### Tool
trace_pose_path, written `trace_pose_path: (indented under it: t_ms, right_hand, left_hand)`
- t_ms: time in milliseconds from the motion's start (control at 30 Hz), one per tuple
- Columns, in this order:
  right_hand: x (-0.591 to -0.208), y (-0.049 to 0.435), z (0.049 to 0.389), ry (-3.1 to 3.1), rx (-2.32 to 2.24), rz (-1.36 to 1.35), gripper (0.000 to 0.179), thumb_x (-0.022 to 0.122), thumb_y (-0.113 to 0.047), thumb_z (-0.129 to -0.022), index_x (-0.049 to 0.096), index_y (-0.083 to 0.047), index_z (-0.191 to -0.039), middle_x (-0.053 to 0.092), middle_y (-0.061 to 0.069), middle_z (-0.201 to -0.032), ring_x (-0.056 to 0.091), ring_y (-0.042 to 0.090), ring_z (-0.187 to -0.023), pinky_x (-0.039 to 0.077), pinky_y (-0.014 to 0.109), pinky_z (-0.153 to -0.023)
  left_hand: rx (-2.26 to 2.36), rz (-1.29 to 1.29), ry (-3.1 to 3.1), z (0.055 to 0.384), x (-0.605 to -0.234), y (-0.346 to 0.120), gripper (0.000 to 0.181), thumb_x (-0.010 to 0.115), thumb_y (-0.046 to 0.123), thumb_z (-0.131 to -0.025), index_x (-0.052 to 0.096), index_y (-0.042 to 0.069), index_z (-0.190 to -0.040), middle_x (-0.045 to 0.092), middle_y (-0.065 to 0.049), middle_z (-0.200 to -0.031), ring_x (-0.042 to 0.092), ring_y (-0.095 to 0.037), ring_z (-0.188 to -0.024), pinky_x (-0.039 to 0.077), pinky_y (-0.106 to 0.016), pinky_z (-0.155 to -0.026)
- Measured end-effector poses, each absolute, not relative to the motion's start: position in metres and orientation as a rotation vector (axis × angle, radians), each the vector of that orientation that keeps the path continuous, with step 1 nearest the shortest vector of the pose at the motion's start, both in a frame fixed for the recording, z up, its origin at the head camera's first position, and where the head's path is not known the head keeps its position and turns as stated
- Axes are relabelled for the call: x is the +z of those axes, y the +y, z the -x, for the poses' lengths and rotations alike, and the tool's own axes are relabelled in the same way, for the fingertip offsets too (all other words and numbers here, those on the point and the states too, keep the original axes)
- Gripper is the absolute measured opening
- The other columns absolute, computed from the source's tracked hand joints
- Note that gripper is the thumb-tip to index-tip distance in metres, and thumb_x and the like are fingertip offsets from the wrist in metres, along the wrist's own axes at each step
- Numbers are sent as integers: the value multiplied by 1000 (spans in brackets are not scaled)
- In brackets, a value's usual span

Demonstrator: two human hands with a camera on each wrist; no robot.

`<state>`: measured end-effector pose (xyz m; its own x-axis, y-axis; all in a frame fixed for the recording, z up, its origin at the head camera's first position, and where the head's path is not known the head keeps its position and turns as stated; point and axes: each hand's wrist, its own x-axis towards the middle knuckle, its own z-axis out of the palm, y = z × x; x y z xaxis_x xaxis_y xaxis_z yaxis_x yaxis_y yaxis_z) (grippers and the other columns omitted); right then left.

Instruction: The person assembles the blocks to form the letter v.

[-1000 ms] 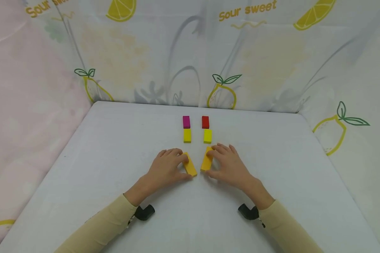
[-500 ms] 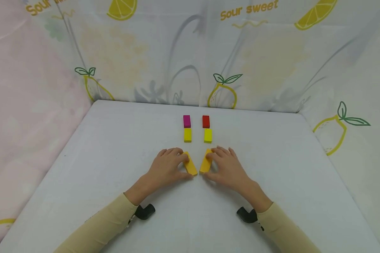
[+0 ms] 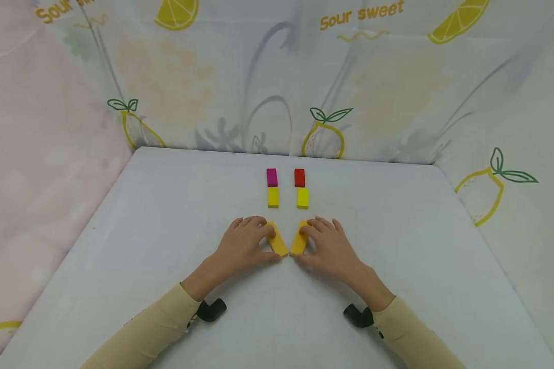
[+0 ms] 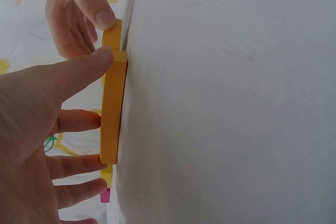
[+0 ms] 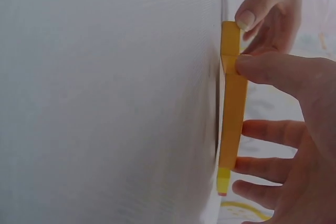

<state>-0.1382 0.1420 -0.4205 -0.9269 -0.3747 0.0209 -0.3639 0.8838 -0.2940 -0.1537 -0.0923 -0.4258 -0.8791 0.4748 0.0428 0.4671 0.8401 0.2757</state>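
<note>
Two long orange blocks lie at a slant on the white table in the head view, their near ends almost meeting. My left hand (image 3: 242, 243) pinches the left orange block (image 3: 279, 245), thumb at its near end and fingers along its far part. In mirror fashion, my right hand (image 3: 331, 251) grips the right orange block (image 3: 298, 245) between thumb and fingers. The left wrist view shows the left block's side (image 4: 113, 114) low over the cloth, with the thumb on its end. From the right wrist, the right block (image 5: 234, 119) appears the same way.
Beyond the hands stand two short columns of smaller blocks: a magenta block (image 3: 272, 177) behind a yellow block (image 3: 273, 198), and a red block (image 3: 299, 177) behind another yellow block (image 3: 302, 198). A lemon-printed curtain (image 3: 388, 92) hangs behind the table (image 3: 166, 205).
My right hand has drawn its orange block slightly toward me and to the left, bringing its near end closer to the other block. My left hand stays nearly still.
</note>
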Motion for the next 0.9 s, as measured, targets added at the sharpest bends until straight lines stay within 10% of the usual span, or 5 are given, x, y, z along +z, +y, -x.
trace_pose_path:
  t_ms: [900]
  right_hand:
    - [-423, 136, 139, 3005, -412, 548, 53, 78, -44, -80, 64, -16, -123, 58, 10, -138, 44, 37, -139, 22, 67, -116]
  left_hand:
    - [406, -765, 2997, 155, -429, -92, 48, 77, 61, -75, 69, 26, -107, 62, -3, -127, 54, -25, -125, 36, -58, -112]
